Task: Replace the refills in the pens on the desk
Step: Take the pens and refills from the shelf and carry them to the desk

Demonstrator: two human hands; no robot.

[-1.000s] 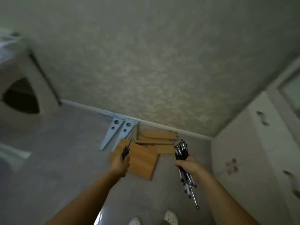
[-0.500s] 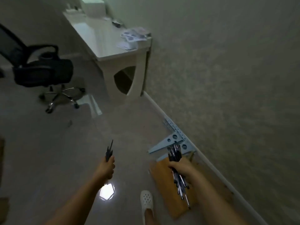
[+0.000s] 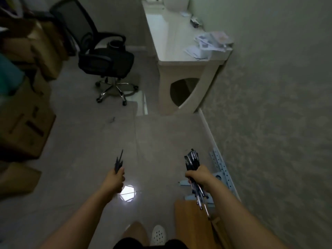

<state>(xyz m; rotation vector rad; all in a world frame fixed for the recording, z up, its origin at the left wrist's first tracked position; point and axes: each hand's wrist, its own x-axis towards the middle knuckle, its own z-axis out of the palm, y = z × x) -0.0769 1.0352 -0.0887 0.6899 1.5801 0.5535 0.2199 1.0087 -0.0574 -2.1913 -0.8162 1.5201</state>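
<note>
Near the bottom of the view, the right hand [image 3: 198, 175] grips a thick bundle of pens [image 3: 193, 169], the left hand [image 3: 115, 178] a thin bunch of refills [image 3: 119, 161]. Far ahead stands the white desk [image 3: 172, 51]; judging by this, no swapping has begun.

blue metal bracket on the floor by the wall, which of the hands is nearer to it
Right. The right hand, gripping a bundle of pens, is just beside the blue metal bracket; the left hand, holding refills, is well off to its left.
</note>
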